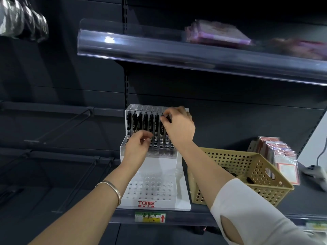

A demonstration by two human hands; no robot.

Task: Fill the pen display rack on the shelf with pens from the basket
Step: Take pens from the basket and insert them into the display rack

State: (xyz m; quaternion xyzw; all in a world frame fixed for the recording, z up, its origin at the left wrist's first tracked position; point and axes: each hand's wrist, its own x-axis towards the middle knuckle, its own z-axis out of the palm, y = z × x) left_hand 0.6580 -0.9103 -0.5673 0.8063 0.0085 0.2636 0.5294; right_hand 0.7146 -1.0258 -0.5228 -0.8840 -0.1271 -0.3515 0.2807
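The white TOME pen display rack (160, 167) stood on the shelf, with a row of upright black pens (145, 123) on its rear tier, just left of the right fingertips. The right hand (178, 127) reached over the row's end, thumb and forefinger pinching one pen's top (161, 131). The left hand (138, 147) hung lower with its fingers loosely curled; whether it gripped anything was unclear. The tan basket (256, 167) sat to the right.

Basket (261, 175) stands right of rack (159, 191).
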